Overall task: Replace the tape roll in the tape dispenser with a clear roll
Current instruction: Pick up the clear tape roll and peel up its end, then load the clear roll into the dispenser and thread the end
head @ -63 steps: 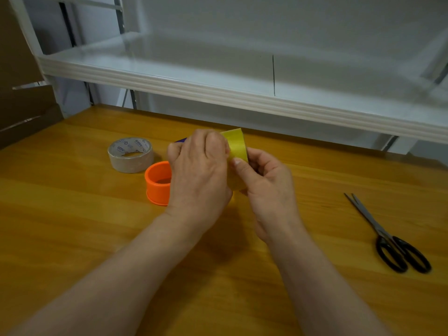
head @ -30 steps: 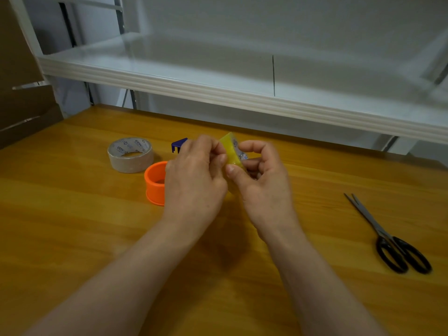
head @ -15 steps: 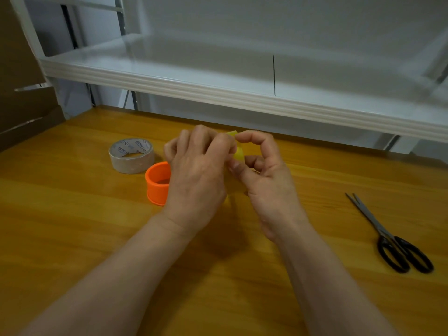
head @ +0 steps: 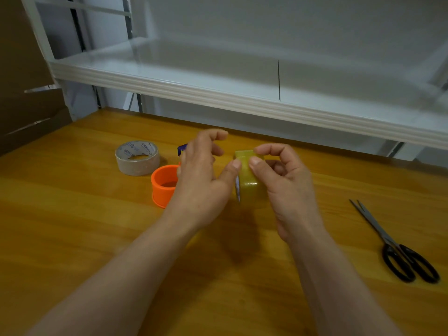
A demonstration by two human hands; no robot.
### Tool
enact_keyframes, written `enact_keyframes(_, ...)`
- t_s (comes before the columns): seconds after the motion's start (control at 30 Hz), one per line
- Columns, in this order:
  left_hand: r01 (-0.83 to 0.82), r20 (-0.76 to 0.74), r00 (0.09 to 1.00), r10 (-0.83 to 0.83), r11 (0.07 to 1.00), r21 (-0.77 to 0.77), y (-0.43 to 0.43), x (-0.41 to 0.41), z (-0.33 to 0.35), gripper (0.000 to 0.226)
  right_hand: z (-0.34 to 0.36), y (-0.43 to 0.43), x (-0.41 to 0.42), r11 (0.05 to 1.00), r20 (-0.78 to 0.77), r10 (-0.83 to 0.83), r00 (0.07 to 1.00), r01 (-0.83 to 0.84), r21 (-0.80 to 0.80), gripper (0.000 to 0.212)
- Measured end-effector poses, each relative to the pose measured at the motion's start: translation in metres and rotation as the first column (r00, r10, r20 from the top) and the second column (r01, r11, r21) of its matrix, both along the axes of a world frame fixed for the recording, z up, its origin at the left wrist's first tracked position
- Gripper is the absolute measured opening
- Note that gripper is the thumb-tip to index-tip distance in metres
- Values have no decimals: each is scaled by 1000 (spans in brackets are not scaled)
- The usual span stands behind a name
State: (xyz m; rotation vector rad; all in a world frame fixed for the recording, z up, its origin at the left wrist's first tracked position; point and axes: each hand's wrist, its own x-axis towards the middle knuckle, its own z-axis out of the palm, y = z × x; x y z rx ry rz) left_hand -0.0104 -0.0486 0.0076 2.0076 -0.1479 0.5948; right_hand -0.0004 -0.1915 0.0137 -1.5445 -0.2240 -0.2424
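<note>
A yellowish clear tape roll (head: 248, 183) stands on edge above the wooden table (head: 72, 226), held between my two hands. My right hand (head: 286, 187) grips it from the right, thumb and forefinger on its rim. My left hand (head: 203, 178) touches the roll's left rim with its thumb, the other fingers spread apart above. An orange core ring (head: 163, 186) lies on the table just left of my left hand. A blue dispenser part (head: 181, 149) peeks out behind my left hand, mostly hidden. A grey-white tape roll (head: 137, 157) lies flat further left.
Black-handled scissors (head: 397, 246) lie at the right of the table. A white shelf (head: 242, 93) overhangs the table's back edge. Brown cardboard (head: 26, 93) stands at the far left.
My left hand's fingers have lifted off and spread, leaving only the thumb on the roll. The roll has turned and now shows its edge between my hands.
</note>
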Motion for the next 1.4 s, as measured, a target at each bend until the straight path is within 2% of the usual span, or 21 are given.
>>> enact_keyframes(0.07,160,-154,967,-202,956,-247,-1,-1,3,42,0,0,-1,1000,11,0,1000,0,-7,14)
enact_keyframes(0.13,249,-190,912,-364,858,-449,-1,-2,4,42,0,1,-2,999,34,10,999,-9,-41,15)
enact_keyframes(0.2,280,-171,895,-412,818,-503,-1,-3,5,41,-1,2,-3,997,69,14,998,-9,-76,16)
enact_keyframes(0.4,299,-54,920,-387,787,-540,-1,-5,9,29,2,2,-5,981,226,27,974,17,-191,16)
enact_keyframes(0.53,267,-21,929,-370,707,-655,2,-5,14,23,5,3,-8,971,252,65,966,-3,-239,36)
enact_keyframes(0.67,147,-41,955,-292,592,-793,20,-2,26,24,-7,3,2,971,124,-9,992,38,-235,44)
enact_keyframes(0.83,98,3,984,-176,533,-841,47,3,35,26,-22,14,18,957,-135,-45,990,4,-289,26)
enact_keyframes(1.03,151,131,988,-76,413,-898,64,2,42,24,-13,50,37,889,-289,-25,957,-111,-444,49)
enact_keyframes(1.2,165,181,983,1,410,-897,70,5,41,27,-7,88,54,849,-408,-97,908,-138,-509,62)
enact_keyframes(1.4,148,142,989,-45,408,-901,69,12,35,26,-8,112,59,772,-454,-97,886,-221,-596,50)
